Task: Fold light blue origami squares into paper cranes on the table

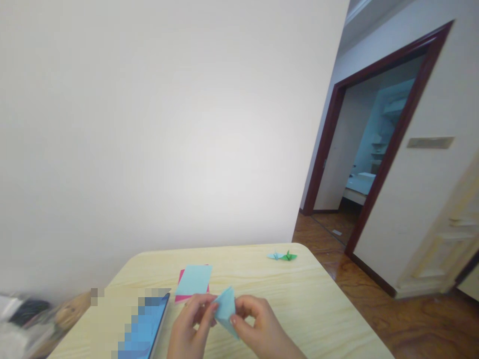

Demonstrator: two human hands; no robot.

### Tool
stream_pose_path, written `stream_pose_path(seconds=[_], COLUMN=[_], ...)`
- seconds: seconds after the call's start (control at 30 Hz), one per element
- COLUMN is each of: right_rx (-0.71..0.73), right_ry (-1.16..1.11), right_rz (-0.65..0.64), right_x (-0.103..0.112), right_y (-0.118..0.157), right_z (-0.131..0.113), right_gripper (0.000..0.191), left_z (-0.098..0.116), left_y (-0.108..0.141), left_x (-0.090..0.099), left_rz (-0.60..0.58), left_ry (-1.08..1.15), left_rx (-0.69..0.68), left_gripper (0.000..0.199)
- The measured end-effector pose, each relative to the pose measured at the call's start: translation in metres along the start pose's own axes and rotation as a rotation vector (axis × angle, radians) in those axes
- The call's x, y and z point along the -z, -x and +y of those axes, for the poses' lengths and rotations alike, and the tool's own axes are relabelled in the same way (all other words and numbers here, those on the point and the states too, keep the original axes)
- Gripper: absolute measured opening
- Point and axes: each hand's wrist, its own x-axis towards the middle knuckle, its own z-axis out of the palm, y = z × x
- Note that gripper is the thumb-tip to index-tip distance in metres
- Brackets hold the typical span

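Between my two hands, a little above the table's front part, is a folded piece of light blue origami paper (pixel 226 310) with a point at its top. My left hand (pixel 192 321) pinches its left edge between thumb and fingers. On the other side, my right hand (pixel 258 321) grips the right edge, its thumb lying on the near face. Just beyond my left hand lies a stack of square paper sheets (pixel 194 280), light blue on top with pink showing beneath.
Two small folded paper cranes, a light blue one (pixel 276 256) and a green one (pixel 289 256), sit at the table's far right. A partly blurred tablet-like device (pixel 144 324) lies at the left. The pale wooden table (pixel 239 259) meets a white wall; a doorway opens at right.
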Motion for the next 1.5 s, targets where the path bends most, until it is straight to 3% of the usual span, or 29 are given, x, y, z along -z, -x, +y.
stream_pose_path(seconds=[0.13, 0.23, 0.37, 0.53, 0.73, 0.87, 1.0, 1.13, 1.17, 1.27, 1.37, 1.5], right_rx=[-0.106, -0.127, -0.095, -0.019, -0.023, -0.053, -0.073, 0.070, 0.123, 0.178, 0.169, 0.113], right_ry=[-0.269, -0.348, -0.266, -0.055, -0.049, -0.038, 0.197, 0.433, 0.437, 0.343, 0.289, 0.280], right_rz=[-0.049, -0.021, -0.001, 0.002, -0.036, -0.114, -0.176, 0.098, 0.134, 0.057, 0.012, 0.048], right_x=[-0.007, -0.007, -0.004, -0.003, -0.001, -0.002, 0.008, 0.030, 0.034, 0.040, 0.036, 0.029], right_y=[-0.004, -0.006, -0.005, -0.001, 0.000, 0.006, 0.020, 0.021, 0.018, 0.008, 0.003, 0.004], right_z=[0.007, 0.008, 0.006, 0.007, 0.002, -0.002, -0.012, -0.033, -0.037, -0.041, -0.039, -0.035], right_gripper=[0.017, 0.025, 0.023, 0.014, 0.014, 0.020, 0.037, 0.019, 0.020, 0.027, 0.023, 0.019], left_z=[-0.002, 0.001, 0.005, 0.003, 0.001, 0.006, 0.009, 0.011, 0.011, 0.012, 0.013, 0.014], left_y=[0.000, 0.003, 0.008, 0.007, 0.007, 0.006, 0.004, 0.005, 0.006, 0.008, 0.009, 0.009], left_x=[-0.004, -0.005, -0.011, -0.015, -0.013, -0.011, -0.007, -0.006, -0.007, -0.010, -0.012, -0.011], left_rz=[0.082, 0.098, 0.102, 0.066, 0.068, 0.033, -0.012, -0.110, -0.132, -0.196, -0.244, -0.283], left_ry=[0.070, 0.014, -0.056, -0.084, -0.126, -0.141, -0.149, -0.186, -0.193, -0.198, -0.190, -0.185], left_rx=[0.083, 0.002, -0.152, -0.190, -0.180, -0.183, -0.141, -0.145, -0.155, -0.186, -0.219, -0.223], left_gripper=[0.029, 0.024, 0.021, 0.024, 0.020, 0.023, 0.026, 0.021, 0.021, 0.018, 0.016, 0.014])
